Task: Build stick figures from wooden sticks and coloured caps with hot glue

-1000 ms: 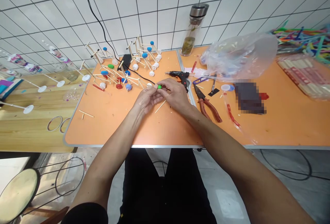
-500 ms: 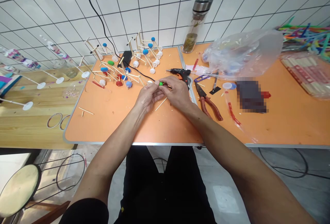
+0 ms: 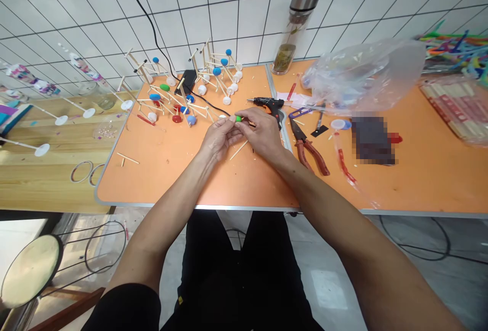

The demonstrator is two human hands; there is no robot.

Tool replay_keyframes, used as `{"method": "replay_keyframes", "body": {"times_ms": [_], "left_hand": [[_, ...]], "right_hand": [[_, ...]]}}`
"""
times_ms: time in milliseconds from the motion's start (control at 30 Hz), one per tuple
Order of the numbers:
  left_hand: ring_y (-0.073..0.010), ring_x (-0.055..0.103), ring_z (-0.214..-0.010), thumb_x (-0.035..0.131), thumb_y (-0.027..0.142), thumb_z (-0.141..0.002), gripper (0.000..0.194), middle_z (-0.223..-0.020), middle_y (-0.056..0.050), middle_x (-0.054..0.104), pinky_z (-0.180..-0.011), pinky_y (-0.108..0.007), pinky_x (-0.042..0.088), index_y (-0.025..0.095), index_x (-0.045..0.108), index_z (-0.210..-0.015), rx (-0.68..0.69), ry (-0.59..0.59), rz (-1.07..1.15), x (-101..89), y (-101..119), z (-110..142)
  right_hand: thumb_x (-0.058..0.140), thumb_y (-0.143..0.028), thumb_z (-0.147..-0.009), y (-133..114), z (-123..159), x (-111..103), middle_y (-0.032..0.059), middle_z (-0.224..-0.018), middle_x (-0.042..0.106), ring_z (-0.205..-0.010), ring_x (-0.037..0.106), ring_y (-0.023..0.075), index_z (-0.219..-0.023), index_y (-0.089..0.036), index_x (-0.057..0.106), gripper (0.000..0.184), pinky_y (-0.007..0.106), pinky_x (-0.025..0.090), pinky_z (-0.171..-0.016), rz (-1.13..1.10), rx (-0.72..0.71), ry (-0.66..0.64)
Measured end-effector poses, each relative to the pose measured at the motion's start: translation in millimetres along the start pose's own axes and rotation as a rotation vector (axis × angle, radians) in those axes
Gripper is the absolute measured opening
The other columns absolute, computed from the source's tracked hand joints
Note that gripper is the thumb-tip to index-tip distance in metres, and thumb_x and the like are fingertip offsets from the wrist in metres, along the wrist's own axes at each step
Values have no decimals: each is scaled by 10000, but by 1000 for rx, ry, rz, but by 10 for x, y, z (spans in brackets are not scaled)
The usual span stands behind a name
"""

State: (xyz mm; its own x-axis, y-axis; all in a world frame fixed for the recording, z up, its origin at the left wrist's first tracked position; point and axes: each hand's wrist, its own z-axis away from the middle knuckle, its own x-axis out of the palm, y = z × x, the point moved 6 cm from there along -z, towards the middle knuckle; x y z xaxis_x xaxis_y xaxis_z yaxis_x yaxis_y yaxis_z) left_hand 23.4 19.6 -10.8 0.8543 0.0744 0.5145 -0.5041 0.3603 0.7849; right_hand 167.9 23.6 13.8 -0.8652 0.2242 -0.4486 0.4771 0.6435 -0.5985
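Observation:
My left hand (image 3: 221, 138) and my right hand (image 3: 263, 130) meet over the orange table, their fingertips pinched around a small green bead (image 3: 238, 118). A thin wooden stick (image 3: 239, 150) lies on the tabletop just below my hands, not touching them. Left of my hands stands a cluster of wooden-stick models (image 3: 179, 102) with blue, red and white round ends. Beyond my right hand lies a black and orange hot glue gun (image 3: 267, 104). What the bead sits on is hidden by my fingers.
Red-handled pliers (image 3: 308, 150) and a clear plastic bag (image 3: 362, 74) lie on the right table. A glass bottle (image 3: 295, 31) stands against the tiled wall. A black cable (image 3: 206, 102) crosses the orange table. A wooden table (image 3: 49, 183) adjoins on the left.
The whole scene sits slightly higher in the view. My hands stay together around the green bead, with no visible change in their grip.

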Motion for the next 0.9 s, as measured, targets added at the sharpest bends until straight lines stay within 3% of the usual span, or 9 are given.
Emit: {"method": "replay_keyframes", "body": {"times_ms": [300,500,700,900], "left_hand": [[-121,871,-843,923,344,-1080,214,-1005,-69,937,-1002,-241,681,171,831,-995,-8,-51,-31,-18,-15,-25],[-125,859,-811,841,347,-1141,224,-947,-65,925,-982,-246,688,169,839,-1005,-41,-77,-12,5,-32,-31],[-157,897,-911,868,333,-1120,186,-1031,-97,945,-1076,-291,674,165,858,-1041,-19,-12,10,-42,-22,-60],[-143,865,-833,761,319,-1188,237,-991,-94,931,-1062,-296,685,151,844,-1043,-82,-36,23,3,-39,-21]], "right_hand": [[735,-292,-1057,19,-9,3,85,-1189,891,-1089,794,327,-1215,-264,878,215,477,631,-996,-18,32,-33],[729,-257,-1045,3,-16,-16,83,-1132,887,-1061,795,320,-1162,-264,893,202,476,629,-987,-14,39,-5],[788,-305,-1016,46,-13,28,95,-1311,905,-1181,811,348,-1353,-264,888,354,507,653,-1076,-29,30,-22],[735,-261,-1067,24,-6,-9,88,-1185,900,-1101,818,317,-1229,-263,911,239,470,647,-1022,-30,29,5]]}}
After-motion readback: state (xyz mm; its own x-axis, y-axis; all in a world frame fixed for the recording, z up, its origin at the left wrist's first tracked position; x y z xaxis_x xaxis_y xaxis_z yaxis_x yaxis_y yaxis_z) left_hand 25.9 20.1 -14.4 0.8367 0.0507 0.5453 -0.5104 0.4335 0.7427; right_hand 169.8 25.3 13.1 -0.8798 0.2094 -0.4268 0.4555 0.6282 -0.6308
